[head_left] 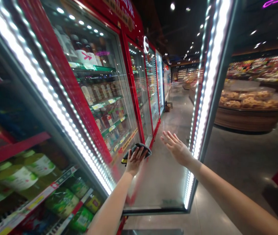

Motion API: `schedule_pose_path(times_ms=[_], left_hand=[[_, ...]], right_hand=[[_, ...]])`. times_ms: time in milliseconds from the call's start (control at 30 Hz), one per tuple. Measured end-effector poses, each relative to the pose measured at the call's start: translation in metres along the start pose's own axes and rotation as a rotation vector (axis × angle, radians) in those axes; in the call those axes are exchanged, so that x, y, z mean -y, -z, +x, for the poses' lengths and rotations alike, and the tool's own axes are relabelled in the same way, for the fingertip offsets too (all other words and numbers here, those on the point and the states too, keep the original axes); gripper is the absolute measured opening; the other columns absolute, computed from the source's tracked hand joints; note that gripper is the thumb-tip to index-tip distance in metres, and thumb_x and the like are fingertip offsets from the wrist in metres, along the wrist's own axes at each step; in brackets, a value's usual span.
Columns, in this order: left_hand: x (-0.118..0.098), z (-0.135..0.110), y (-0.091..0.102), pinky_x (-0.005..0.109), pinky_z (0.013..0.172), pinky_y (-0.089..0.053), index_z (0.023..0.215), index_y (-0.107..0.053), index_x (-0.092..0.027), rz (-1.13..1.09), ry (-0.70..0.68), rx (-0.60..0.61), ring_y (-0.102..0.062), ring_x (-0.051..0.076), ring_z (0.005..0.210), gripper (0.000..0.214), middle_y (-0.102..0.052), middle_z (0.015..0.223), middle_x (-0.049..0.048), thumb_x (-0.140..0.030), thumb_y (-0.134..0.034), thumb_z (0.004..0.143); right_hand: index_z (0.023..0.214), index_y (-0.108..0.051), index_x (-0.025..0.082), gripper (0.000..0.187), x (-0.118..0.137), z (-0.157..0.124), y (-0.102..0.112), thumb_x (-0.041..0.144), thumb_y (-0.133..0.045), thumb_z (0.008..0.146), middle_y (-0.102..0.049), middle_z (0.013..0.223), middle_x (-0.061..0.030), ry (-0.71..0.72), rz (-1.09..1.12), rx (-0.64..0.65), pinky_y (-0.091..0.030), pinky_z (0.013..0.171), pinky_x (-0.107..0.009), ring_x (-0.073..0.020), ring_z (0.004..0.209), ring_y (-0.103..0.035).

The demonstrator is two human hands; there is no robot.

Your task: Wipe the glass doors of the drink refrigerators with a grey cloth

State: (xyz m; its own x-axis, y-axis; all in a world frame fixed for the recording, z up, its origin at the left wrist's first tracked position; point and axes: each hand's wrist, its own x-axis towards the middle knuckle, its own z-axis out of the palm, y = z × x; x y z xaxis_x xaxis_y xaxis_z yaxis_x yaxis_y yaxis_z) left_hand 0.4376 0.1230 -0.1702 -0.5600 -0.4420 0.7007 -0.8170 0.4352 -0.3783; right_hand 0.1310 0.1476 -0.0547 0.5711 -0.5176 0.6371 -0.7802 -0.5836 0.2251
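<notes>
My left hand point(135, 160) presses a dark folded cloth point(137, 150) with a yellow edge flat against the glass of an open fridge door point(168, 182). Its fingers lie spread over the cloth. My right hand point(176, 147) is stretched out open, fingers together and extended, against or just in front of the same glass near the door's lit right edge point(204, 107). It holds nothing. The door swings out toward me, and the shop aisle shows through the glass.
The open fridge at left holds shelves of green-labelled bottles point(18, 176) and packets. A row of red-framed glass-door fridges point(99, 91) runs down the aisle. Round produce displays point(251, 107) stand at right across a grey floor point(239, 163).
</notes>
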Motion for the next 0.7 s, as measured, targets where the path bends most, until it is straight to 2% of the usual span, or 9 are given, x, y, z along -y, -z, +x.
schedule_pose_path(times_ms=[100,167,233,300,367,400,500,600,700], left_hand=[[-0.007,-0.008,-0.003,0.038,0.129,-0.018,0.143,-0.055,-0.046,-0.036,-0.108,0.027,-0.035,0.015,0.151,0.057,-0.06,0.148,-0.0095,-0.015,-0.055,0.094],[0.001,-0.003,-0.004,0.032,0.127,-0.022,0.144,-0.05,-0.052,-0.057,-0.13,0.051,-0.039,0.011,0.149,0.06,-0.057,0.149,-0.0162,-0.016,-0.053,0.096],[0.018,0.0,-0.002,0.037,0.128,-0.021,0.147,-0.047,-0.05,-0.063,-0.056,0.064,-0.04,0.014,0.149,0.059,-0.055,0.152,-0.0117,-0.019,-0.054,0.097],[0.035,-0.005,0.002,0.051,0.129,-0.015,0.151,-0.047,-0.038,-0.053,0.097,0.057,-0.037,0.025,0.151,0.059,-0.051,0.156,0.0015,-0.02,-0.055,0.095],[0.042,-0.018,0.005,0.064,0.126,-0.01,0.153,-0.048,-0.026,-0.043,0.251,0.041,-0.031,0.034,0.153,0.06,-0.047,0.158,0.013,-0.019,-0.056,0.093],[0.041,-0.027,0.005,0.066,0.125,-0.01,0.152,-0.049,-0.024,-0.048,0.299,0.038,-0.031,0.036,0.153,0.061,-0.047,0.158,0.015,-0.017,-0.056,0.092],[0.03,-0.044,0.0,0.057,0.127,-0.02,0.144,-0.058,-0.034,-0.115,0.306,0.052,-0.04,0.03,0.149,0.057,-0.056,0.152,0.0064,-0.014,-0.057,0.09],[0.033,-0.045,-0.007,0.045,0.126,-0.027,0.137,-0.062,-0.045,-0.195,0.315,0.041,-0.048,0.023,0.144,0.055,-0.061,0.147,-0.0026,-0.016,-0.058,0.091],[0.047,-0.044,-0.009,0.053,0.128,-0.019,0.153,-0.046,-0.035,-0.198,0.531,-0.055,-0.035,0.029,0.152,0.062,-0.048,0.158,0.0055,-0.018,-0.055,0.093]], right_hand=[[0.152,-0.045,0.012,0.067,0.0,-0.003,-0.008,-0.007,-0.039,0.088,-0.032,0.164,-0.0142,-0.004,-0.027,-0.01,-0.04,0.121,-0.054,-0.0297,0.155,-0.021],[0.152,-0.046,0.012,0.065,-0.002,-0.004,-0.011,-0.006,-0.039,0.089,-0.033,0.163,-0.0141,0.002,-0.051,-0.021,-0.041,0.12,-0.053,-0.0291,0.155,-0.023],[0.15,-0.048,0.013,0.063,-0.001,-0.004,-0.011,-0.005,-0.04,0.09,-0.035,0.162,-0.0141,0.005,-0.079,-0.028,-0.042,0.12,-0.052,-0.0285,0.154,-0.026],[0.148,-0.051,0.012,0.061,0.003,-0.002,-0.01,-0.005,-0.04,0.091,-0.037,0.161,-0.0152,-0.01,-0.114,-0.026,-0.042,0.119,-0.052,-0.0293,0.153,-0.029],[0.145,-0.054,0.009,0.057,0.011,0.001,-0.008,-0.005,-0.042,0.09,-0.038,0.16,-0.0181,-0.04,-0.144,-0.026,-0.042,0.119,-0.052,-0.0313,0.152,-0.03],[0.143,-0.055,0.008,0.056,0.016,0.004,-0.007,-0.005,-0.042,0.09,-0.038,0.16,-0.0195,-0.05,-0.152,-0.029,-0.042,0.119,-0.052,-0.0321,0.152,-0.03],[0.144,-0.054,0.009,0.057,0.032,0.019,-0.006,-0.004,-0.042,0.09,-0.038,0.161,-0.0184,0.014,-0.14,-0.039,-0.039,0.121,-0.051,-0.0301,0.153,-0.027],[0.15,-0.048,0.013,0.06,0.044,0.037,-0.011,-0.002,-0.042,0.093,-0.036,0.163,-0.0135,0.117,-0.122,-0.035,-0.035,0.123,-0.051,-0.0268,0.154,-0.027],[0.157,-0.035,0.013,0.067,0.048,0.049,-0.025,-0.001,-0.042,0.092,-0.03,0.166,-0.0138,0.078,-0.138,-0.039,-0.037,0.122,-0.05,-0.0272,0.155,-0.026]])
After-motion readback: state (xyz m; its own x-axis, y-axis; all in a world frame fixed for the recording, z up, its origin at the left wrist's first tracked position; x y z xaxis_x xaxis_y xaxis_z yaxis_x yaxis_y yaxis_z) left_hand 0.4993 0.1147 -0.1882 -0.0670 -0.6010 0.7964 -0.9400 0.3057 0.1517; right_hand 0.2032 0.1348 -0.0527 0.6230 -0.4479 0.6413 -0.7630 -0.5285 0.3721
